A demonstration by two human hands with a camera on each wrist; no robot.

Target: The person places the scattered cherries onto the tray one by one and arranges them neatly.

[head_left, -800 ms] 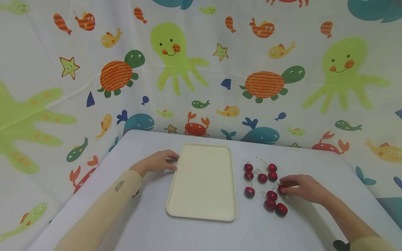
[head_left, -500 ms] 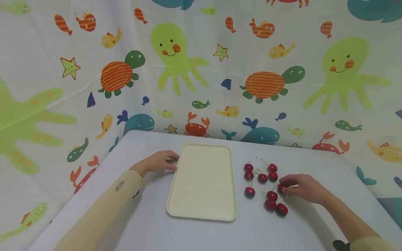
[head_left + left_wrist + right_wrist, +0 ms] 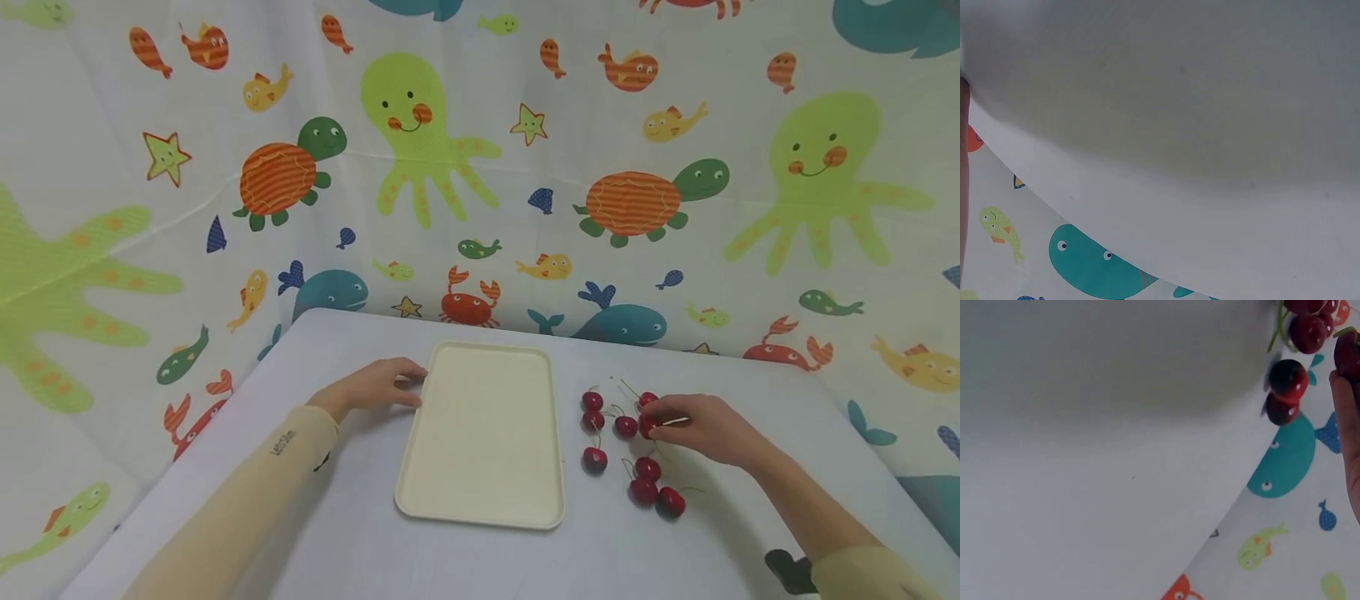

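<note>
The right hand [image 3: 701,427] pinches a dark red cherry [image 3: 647,428] between thumb and fingers over the right side of the surface [image 3: 337,533]; the right wrist view shows it at the fingertips, green stem up top. The other cherries [image 3: 643,492] lie close by in a loose scatter, several with stems, all to the right of a cream rectangular tray [image 3: 483,433]. The left hand [image 3: 375,385] grips nothing, its thumb and fingers spread apart at the tray's left rim. Behind hangs a white sheet [image 3: 510,200] printed with octopuses, turtles and fish
</note>
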